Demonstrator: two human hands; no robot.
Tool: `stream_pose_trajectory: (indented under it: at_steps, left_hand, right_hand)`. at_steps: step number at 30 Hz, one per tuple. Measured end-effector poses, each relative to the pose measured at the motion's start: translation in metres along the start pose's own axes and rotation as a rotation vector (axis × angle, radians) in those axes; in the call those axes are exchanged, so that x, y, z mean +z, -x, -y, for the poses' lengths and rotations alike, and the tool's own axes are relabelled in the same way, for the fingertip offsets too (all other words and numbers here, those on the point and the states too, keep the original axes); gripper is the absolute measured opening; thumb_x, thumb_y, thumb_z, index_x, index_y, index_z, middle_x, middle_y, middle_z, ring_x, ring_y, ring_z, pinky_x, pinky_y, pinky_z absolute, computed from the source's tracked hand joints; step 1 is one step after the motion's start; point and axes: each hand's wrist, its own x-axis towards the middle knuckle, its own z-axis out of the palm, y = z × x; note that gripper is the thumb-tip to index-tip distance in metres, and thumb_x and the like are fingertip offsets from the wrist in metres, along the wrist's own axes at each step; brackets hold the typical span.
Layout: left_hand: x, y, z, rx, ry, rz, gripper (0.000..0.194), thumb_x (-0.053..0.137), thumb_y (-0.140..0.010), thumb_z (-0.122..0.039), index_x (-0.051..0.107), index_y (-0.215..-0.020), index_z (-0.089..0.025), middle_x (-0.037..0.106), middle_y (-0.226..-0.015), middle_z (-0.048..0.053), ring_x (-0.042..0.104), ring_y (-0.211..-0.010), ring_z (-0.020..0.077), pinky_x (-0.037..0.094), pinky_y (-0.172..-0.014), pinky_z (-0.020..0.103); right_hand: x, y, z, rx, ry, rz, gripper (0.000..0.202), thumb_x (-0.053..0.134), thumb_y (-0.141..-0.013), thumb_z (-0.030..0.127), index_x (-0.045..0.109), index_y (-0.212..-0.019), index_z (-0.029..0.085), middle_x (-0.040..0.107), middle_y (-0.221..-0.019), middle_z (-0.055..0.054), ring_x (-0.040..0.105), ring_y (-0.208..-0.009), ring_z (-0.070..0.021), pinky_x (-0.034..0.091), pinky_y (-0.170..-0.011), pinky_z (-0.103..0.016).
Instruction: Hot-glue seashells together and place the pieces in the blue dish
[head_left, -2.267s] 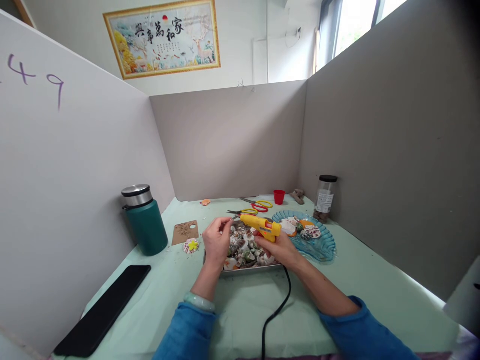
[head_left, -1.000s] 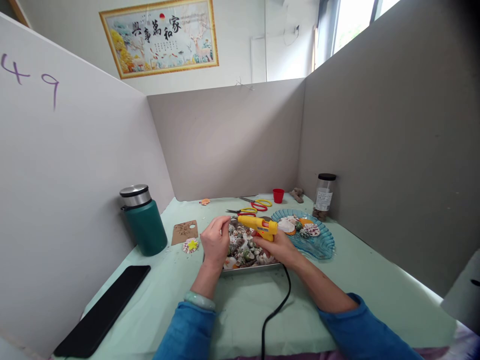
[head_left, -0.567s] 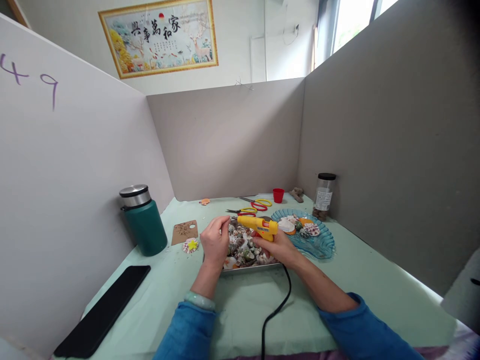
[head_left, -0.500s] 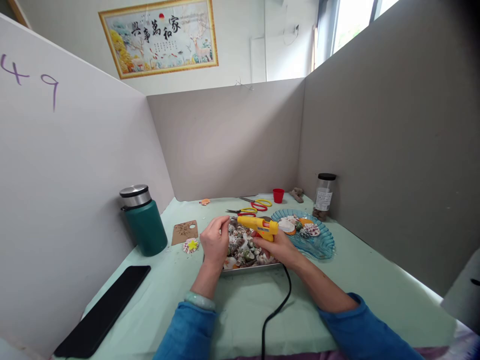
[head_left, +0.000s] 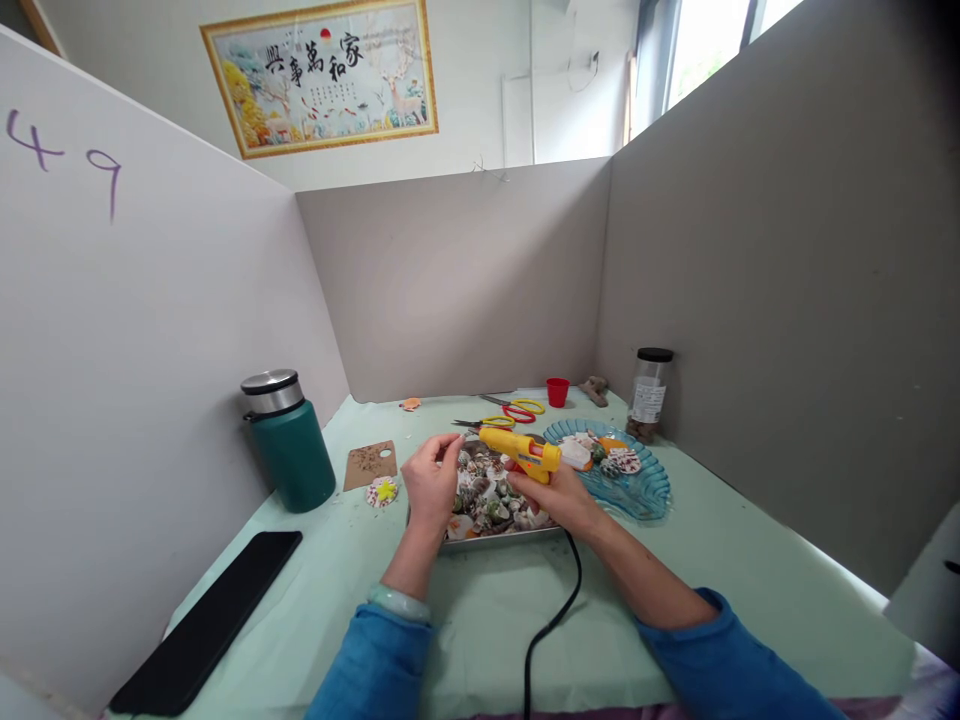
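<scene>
A yellow hot glue gun is gripped in my right hand, its nozzle pointing left and its black cord running down toward me. Close to the nozzle, my left hand is closed in a pinch of thumb and fingers. Whatever it pinches is too small to make out. Beneath both hands lies a shallow tray filled with assorted seashells. Left of the tray are a speckled round piece with a yellow star shape and a brown card with a hole.
A blue scalloped dish with shells stands right of the tray. Two pairs of scissors, a red cup and a lidded jar are farther back. A green bottle and a black flat slab lie left. Partitions enclose the table.
The glue gun's nozzle has shifted slightly right, away from the fingertips of my left hand. My left hand keeps its pinch, almost unmoved.
</scene>
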Motion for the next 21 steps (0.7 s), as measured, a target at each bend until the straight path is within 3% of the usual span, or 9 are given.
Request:
stream_pose_trajectory:
  at_steps: [6, 11, 21]
  left_hand:
    - [0.001, -0.001, -0.007, -0.243, 0.210, 0.055, 0.023, 0.068, -0.073, -0.039, 0.072, -0.079, -0.017, 0.067, -0.061, 0.001, 0.058, -0.053, 0.0133, 0.044, -0.057, 0.024]
    - [0.001, -0.004, -0.010, -0.387, 0.382, 0.066, 0.025, 0.071, -0.068, -0.037, 0.069, -0.076, -0.013, 0.068, -0.063, 0.002, 0.055, -0.051, 0.0106, 0.043, -0.056, 0.023]
    - [-0.001, -0.007, -0.012, -0.628, 0.757, 0.134, 0.038, 0.083, -0.053, -0.036, 0.070, -0.077, -0.009, 0.072, -0.075, 0.008, 0.057, -0.051, 0.0087, 0.050, -0.060, 0.026]
  right_hand:
    - [0.002, 0.001, 0.004, -0.051, 0.125, 0.008, 0.028, 0.063, -0.076, 0.039, 0.068, -0.091, 0.017, 0.058, -0.059, 0.000, 0.050, -0.049, -0.0138, 0.042, -0.047, -0.026]
    - [0.003, 0.002, 0.005, -0.155, 0.160, -0.006, 0.029, 0.062, -0.077, 0.040, 0.068, -0.093, 0.016, 0.068, -0.079, -0.005, 0.061, -0.071, -0.0206, 0.048, -0.061, -0.029]
    - [0.003, 0.005, 0.002, -0.320, 0.324, -0.040, 0.018, 0.057, -0.082, 0.035, 0.060, -0.081, 0.017, 0.054, -0.070, 0.001, 0.050, -0.062, -0.0139, 0.042, -0.059, -0.026]
